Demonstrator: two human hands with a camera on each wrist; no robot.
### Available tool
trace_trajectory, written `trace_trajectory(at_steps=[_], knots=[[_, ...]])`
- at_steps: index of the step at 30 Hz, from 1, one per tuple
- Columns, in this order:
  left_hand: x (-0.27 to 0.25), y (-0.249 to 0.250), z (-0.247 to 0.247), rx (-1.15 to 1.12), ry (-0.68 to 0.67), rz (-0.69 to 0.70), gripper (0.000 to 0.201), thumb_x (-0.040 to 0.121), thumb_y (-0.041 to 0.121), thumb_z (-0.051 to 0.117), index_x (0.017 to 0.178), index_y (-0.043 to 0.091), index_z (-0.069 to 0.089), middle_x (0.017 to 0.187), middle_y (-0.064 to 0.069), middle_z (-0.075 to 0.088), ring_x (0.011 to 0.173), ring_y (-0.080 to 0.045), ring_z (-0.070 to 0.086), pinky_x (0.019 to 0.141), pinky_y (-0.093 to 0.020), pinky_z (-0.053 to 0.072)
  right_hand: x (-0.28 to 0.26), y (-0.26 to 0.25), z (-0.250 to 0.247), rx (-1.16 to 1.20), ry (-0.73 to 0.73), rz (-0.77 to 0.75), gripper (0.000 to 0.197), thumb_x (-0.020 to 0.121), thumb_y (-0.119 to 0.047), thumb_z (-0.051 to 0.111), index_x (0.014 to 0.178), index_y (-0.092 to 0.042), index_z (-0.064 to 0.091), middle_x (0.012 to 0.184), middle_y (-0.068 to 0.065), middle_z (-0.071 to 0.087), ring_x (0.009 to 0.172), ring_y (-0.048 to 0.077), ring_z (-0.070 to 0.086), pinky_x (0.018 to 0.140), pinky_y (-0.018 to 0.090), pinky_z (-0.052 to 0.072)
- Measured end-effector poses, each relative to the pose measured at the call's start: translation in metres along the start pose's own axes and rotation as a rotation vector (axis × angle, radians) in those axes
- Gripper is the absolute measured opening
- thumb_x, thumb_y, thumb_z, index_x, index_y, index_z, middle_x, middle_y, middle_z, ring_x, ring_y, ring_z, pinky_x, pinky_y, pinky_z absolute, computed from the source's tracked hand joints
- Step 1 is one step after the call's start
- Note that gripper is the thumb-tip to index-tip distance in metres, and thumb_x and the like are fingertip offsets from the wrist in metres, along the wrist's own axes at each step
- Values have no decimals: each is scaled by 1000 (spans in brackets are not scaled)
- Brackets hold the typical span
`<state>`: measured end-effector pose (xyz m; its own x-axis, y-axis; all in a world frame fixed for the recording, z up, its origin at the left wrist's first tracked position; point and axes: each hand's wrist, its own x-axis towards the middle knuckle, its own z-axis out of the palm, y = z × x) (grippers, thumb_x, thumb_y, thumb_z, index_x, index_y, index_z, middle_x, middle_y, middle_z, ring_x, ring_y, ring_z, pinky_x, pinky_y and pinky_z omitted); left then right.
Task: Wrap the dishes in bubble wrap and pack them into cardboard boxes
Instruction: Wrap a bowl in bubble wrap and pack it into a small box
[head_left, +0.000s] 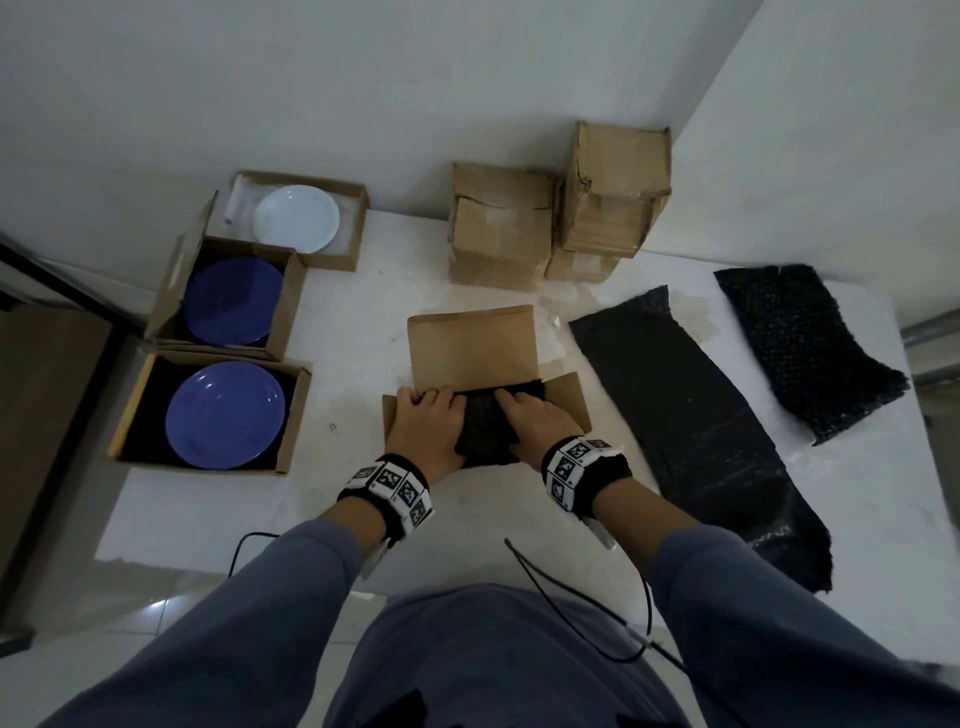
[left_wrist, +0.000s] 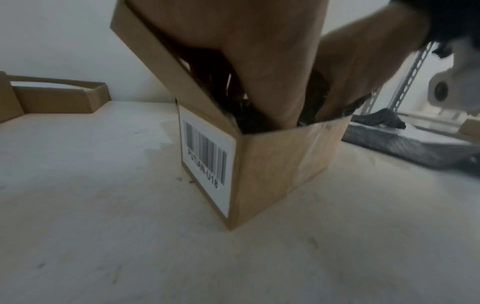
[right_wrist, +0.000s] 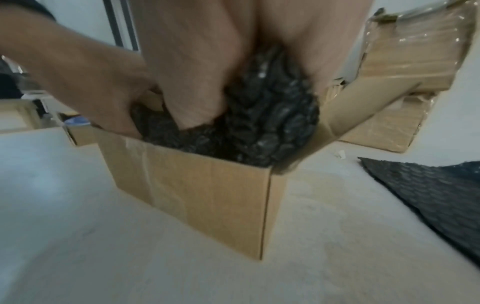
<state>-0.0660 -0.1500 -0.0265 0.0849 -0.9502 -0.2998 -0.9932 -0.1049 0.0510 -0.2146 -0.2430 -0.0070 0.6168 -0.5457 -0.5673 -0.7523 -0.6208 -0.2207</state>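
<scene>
Both hands press a black bubble-wrapped bundle (head_left: 485, 431) down into the open cardboard box (head_left: 571, 400) on the table (head_left: 363, 364), presumably to seat it below the flaps. The left hand (head_left: 423, 426) and right hand (head_left: 540, 421) curl their fingers onto the wrap. Only the left wrist view shows the barcode label (left_wrist: 206, 162); the head view alone shows three unwrapped plates (head_left: 226, 415) waiting in boxes at left.

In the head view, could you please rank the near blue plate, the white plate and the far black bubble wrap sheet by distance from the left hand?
1. Near blue plate, to the left of the left hand.
2. White plate, back left.
3. Far black bubble wrap sheet, far right.
</scene>
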Motion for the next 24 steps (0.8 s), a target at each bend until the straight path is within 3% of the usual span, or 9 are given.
trace_trajectory(at_steps=[3,5,9,13,24], knots=[[1,-7,0,-50,-31,53,67,76,45,66,133,15,48,112,0,62,101,-21,59,95,-37,31,0,2,-7,10,-1,-21,69,82,-13,70,141,-10,35,124,16,51,110,36,56,86,46,53],[0,-12,-1,-80,-31,73,70,79,53,60,136,15,44,112,1,63,105,-20,58,100,-34,31,2,1,-15,7,-5,-19,58,77,-12,72,129,-10,46,118,14,55,106,34,59,82,40,54],[1,-11,-3,-44,16,55,59,75,61,60,118,21,56,102,5,67,96,-16,61,92,-31,33,4,-4,-20,-26,-52,-21,63,73,-17,77,126,-12,43,112,13,58,98,32,62,77,38,55],[4,-6,0,-10,-4,-13,53,66,61,65,104,23,59,93,8,67,83,-15,61,85,-32,33,0,-5,-10,-78,-14,-25,73,81,-14,71,140,-11,28,112,16,56,98,35,61,74,42,54],[3,1,4,34,-36,-32,62,61,60,70,107,19,59,89,4,66,75,-19,60,77,-38,30,-3,-6,3,-218,94,-29,85,79,-23,74,145,-15,22,118,8,58,103,27,61,72,39,52]])
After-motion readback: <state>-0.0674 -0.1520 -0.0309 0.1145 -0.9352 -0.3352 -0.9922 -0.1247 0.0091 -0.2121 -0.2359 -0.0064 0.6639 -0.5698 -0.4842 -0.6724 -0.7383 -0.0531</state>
